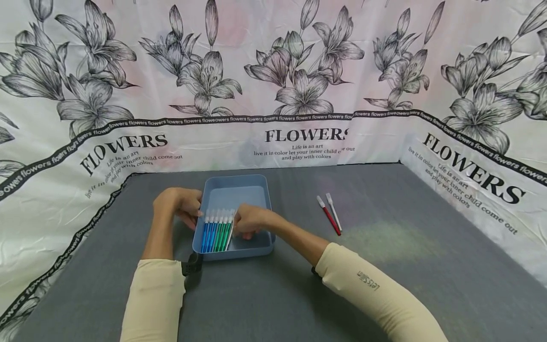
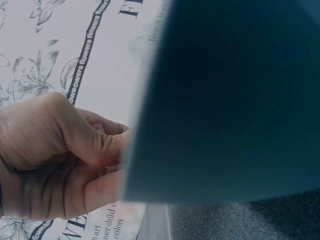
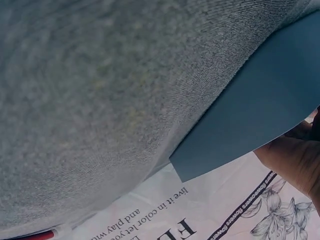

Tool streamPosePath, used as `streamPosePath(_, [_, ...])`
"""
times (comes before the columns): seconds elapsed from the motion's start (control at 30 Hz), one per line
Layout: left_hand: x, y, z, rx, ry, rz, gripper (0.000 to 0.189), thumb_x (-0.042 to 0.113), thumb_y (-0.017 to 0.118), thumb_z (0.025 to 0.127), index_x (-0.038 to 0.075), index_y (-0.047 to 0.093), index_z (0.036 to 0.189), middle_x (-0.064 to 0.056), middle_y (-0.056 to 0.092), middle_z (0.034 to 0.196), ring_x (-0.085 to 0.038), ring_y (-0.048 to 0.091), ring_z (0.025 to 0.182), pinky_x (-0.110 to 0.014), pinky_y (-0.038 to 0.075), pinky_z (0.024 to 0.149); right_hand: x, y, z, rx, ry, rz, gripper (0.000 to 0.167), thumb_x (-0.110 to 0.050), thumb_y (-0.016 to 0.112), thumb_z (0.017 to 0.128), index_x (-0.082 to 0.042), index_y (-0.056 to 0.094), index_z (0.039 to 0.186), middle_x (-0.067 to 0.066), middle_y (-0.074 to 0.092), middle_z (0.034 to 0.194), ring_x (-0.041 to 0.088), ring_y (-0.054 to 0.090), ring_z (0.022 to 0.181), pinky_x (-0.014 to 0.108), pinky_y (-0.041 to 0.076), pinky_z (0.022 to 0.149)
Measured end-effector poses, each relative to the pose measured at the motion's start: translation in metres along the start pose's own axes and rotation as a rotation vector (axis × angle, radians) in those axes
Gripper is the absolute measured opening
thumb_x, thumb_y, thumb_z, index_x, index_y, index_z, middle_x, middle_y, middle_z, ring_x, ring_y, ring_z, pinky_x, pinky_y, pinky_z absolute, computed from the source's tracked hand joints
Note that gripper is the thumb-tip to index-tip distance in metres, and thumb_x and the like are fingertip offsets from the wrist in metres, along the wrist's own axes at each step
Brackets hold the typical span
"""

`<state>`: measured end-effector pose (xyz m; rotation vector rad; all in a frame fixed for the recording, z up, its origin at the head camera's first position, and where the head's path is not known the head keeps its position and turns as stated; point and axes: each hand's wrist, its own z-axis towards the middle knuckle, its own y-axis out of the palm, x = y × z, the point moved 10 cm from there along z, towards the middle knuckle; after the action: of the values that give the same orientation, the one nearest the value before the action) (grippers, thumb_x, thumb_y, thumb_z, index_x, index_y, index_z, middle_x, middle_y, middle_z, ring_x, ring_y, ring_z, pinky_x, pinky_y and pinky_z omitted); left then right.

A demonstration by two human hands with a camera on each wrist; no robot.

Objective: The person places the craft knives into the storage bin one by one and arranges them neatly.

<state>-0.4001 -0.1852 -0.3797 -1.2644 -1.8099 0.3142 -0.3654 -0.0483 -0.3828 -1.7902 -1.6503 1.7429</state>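
Observation:
A blue-grey tray [image 1: 249,254] stands on the table, with a row of capped pens along its left part: several blue pens [image 1: 208,237], several green pens [image 1: 221,237] and a white pen [image 1: 229,240] at the right end. My left hand [image 1: 181,204] grips the tray's left wall, thumb and fingers meeting at its edge in the left wrist view. Inside the tray, my right hand [image 1: 252,221] has curled fingers at the white pen and pinches it against the row's end. The tray's wall hides most of the right fingers in the right wrist view.
Right of the tray, a red pen [image 1: 330,217] and another white pen [image 1: 334,211] lie side by side on the grey table [image 1: 273,299]. A flower-printed cloth [image 1: 231,142] hangs round the table's back and sides.

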Motion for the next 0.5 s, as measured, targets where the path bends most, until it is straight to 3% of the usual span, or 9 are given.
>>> streamPosePath(0.27, [0.003, 0.001, 0.0, -0.019, 0.008, -0.009, 0.037, 0.005, 0.05, 0.109, -0.012, 0.045, 0.141, -0.017, 0.071, 0.109, -0.018, 0.072, 0.09, -0.033, 0.067, 0.082, 0.002, -0.006, -0.008, 0.017, -0.029, 0.028, 0.014, -0.009, 0.066, 0.099, 0.001, 0.075, 0.094, 0.003, 0.062, 0.063, 0.012, 0.056, 0.055, 0.02, 0.033, 0.045])
streamPosePath(0.5, [-0.001, 0.002, 0.0, -0.023, 0.003, 0.0, 0.041, 0.004, 0.05, 0.109, -0.013, 0.04, 0.144, -0.018, 0.07, 0.11, -0.018, 0.072, 0.089, -0.032, 0.067, 0.081, 0.002, -0.017, -0.022, 0.031, -0.037, 0.031, 0.02, -0.016, 0.063, 0.103, -0.001, 0.074, 0.108, 0.006, 0.069, 0.078, 0.015, 0.063, 0.069, 0.027, 0.046, 0.062])
